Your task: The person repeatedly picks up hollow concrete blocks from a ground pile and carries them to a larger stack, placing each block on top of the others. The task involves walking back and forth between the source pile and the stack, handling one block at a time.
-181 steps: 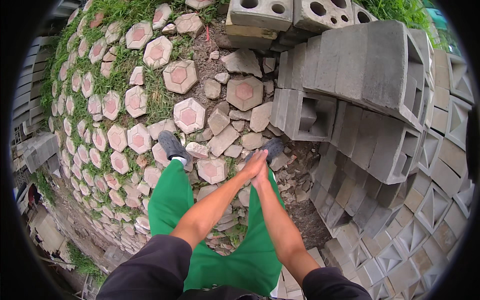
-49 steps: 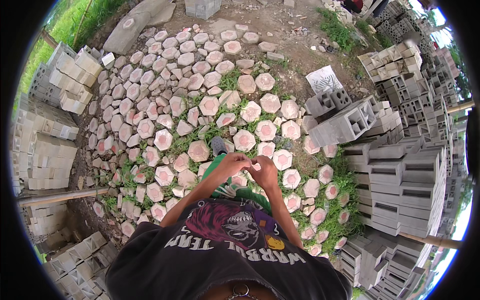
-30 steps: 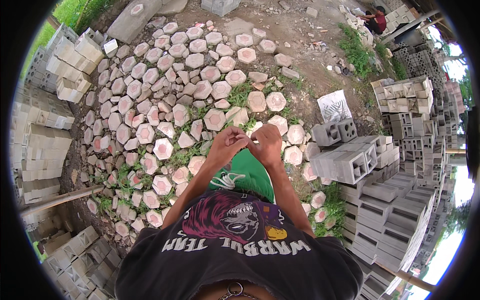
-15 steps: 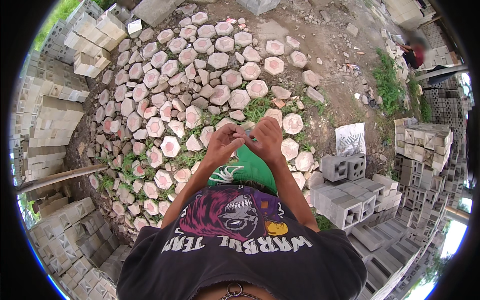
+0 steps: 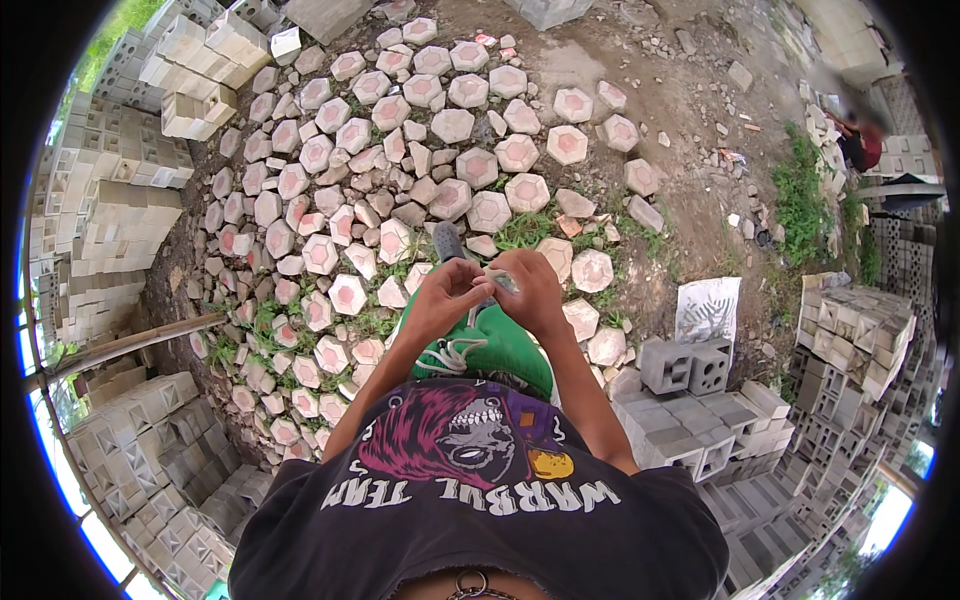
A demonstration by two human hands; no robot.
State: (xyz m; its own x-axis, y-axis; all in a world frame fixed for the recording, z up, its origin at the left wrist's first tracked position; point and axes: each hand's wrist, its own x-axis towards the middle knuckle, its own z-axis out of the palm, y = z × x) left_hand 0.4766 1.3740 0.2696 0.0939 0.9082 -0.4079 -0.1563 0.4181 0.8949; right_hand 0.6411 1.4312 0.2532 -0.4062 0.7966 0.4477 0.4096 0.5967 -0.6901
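My left hand [image 5: 443, 297] and my right hand [image 5: 532, 290] are held together in front of my body, above my green trousers [image 5: 492, 352]. The fingertips of both pinch a small pale object [image 5: 499, 284] between them; it is too small to tell what it is. One dark shoe [image 5: 449, 241] shows just beyond the hands, on the paving. My black printed shirt fills the lower part of the view.
Hexagonal pavers with pink centres [image 5: 489, 211] lie over dirt and grass ahead. Stacks of grey concrete blocks stand at the left [image 5: 120, 220], lower left [image 5: 150, 450] and right [image 5: 700, 400]. A white sack [image 5: 708, 308] lies by the right stack. A person in red [image 5: 862, 140] crouches far right.
My hands have stayed together in front of me. The view has swung: the paver field slid up and left, and the right block stacks moved down toward my side.
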